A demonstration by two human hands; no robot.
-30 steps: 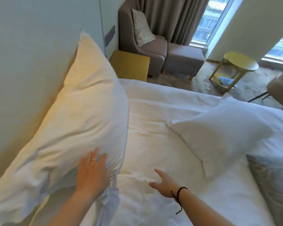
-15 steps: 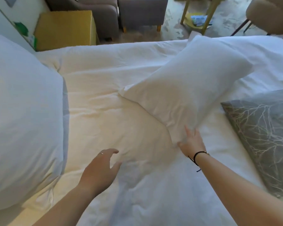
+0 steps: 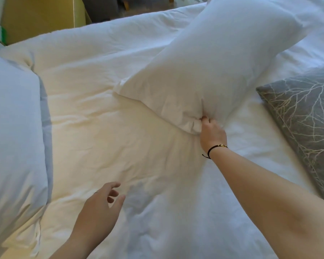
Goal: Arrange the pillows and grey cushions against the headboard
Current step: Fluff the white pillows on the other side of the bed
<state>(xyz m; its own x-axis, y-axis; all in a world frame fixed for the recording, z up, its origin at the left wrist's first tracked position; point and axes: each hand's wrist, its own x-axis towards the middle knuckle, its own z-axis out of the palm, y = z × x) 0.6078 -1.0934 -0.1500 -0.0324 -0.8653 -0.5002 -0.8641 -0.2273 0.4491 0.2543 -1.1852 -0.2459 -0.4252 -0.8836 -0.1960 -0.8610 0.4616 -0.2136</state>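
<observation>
Now, change: the right hand (image 3: pixel 211 130), which half a second ago lay with flat fingers at the near edge of the second pillow (image 3: pixel 211 58), has clenched a bunch of that pillow's cover at its near corner.
Right grip: fingers curled into the fabric, grasping the pillow; the far end of the pillow seems to be lifting off the duvet (image 3: pixel 120 128), though the wide lens makes that hard to be sure of.
Left hand (image 3: pixel 101 204): released, holding nothing, fingers loosely spread just above the duvet; a second ago it was pressed flat on the first pillow (image 3: pixel 13 131), and it has since come off.
First pillow: at the left edge of the view, propped up where the headboard was seen; the headboard itself is out of frame now.
Second pillow: lying diagonally across the middle of the bed, well apart from the first.
Grey cushion (image 3: pixel 305 124): flat on the bed at the right, just beside the second pillow, untouched.
Meaning for the task: one pillow looks placed; the second is now in hand and probably gets pulled to the headboard beside the first, with the cushion left to do.
</observation>
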